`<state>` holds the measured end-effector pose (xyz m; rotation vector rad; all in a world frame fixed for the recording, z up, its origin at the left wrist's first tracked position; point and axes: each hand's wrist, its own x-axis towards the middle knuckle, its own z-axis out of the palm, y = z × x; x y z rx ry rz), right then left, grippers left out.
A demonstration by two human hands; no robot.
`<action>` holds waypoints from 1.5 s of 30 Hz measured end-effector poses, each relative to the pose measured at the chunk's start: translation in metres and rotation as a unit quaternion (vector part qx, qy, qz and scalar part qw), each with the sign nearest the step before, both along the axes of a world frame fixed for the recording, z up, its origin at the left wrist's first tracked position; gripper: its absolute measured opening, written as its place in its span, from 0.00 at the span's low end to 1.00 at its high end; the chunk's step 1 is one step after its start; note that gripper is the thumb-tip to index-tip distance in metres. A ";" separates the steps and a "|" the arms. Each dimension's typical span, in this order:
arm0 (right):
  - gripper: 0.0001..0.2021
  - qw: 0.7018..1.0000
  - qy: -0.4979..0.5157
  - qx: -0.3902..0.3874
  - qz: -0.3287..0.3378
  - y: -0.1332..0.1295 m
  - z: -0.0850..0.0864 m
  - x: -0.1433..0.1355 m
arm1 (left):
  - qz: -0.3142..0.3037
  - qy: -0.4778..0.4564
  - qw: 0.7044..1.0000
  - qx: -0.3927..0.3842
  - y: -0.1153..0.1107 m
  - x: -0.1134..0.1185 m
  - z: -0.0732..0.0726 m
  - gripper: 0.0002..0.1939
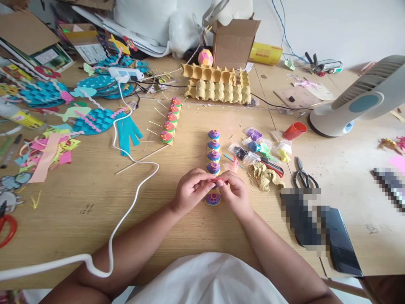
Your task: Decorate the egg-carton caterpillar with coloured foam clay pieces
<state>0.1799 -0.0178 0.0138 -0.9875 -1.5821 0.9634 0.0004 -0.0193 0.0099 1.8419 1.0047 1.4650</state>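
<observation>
Both hands meet over a column of egg-carton cups covered in purple and blue, with small faces and orange loops on top. My left hand (pixel 193 191) and my right hand (pixel 234 191) pinch a small thin red piece (pixel 218 180) between their fingertips. Below the hands sits the nearest purple cup (pixel 212 198), with a smiling face. Further purple cups (pixel 213 155) run away from me above the fingers. One cup is mostly hidden behind the hands. Bags of coloured clay (pixel 254 146) lie to the right of the column.
A red and green cup strip (pixel 170 126) with pins stands left. A white cable (pixel 139 185) crosses the table. On the right are scissors (pixel 304 175), a red cup (pixel 295 131), a phone (pixel 340 240) and a fan (pixel 357 101). Egg cartons (pixel 218 90) lie at the back.
</observation>
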 end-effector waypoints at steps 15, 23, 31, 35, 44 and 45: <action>0.14 0.999 -0.004 0.024 0.030 0.001 -0.001 0.002 | -0.013 -0.010 1.000 -0.013 0.000 0.000 -0.003 0.04; 0.11 0.998 -0.009 0.032 0.045 0.001 0.000 0.000 | -0.012 -0.044 0.998 -0.043 -0.001 0.000 -0.002 0.10; 0.09 0.998 -0.031 0.023 0.040 -0.001 0.004 0.000 | -0.006 -0.037 0.998 -0.042 0.000 0.000 -0.002 0.03; 0.08 1.000 -0.022 0.006 0.012 -0.002 0.000 -0.001 | -0.011 -0.057 0.997 -0.053 0.000 0.001 -0.002 0.03; 0.06 0.998 -0.033 0.053 0.024 0.000 0.002 0.002 | -0.032 -0.072 0.993 -0.093 0.000 0.001 -0.002 0.09; 0.06 0.998 -0.032 0.056 0.027 0.000 0.003 0.002 | -0.034 -0.073 0.992 -0.096 0.001 0.001 -0.001 0.10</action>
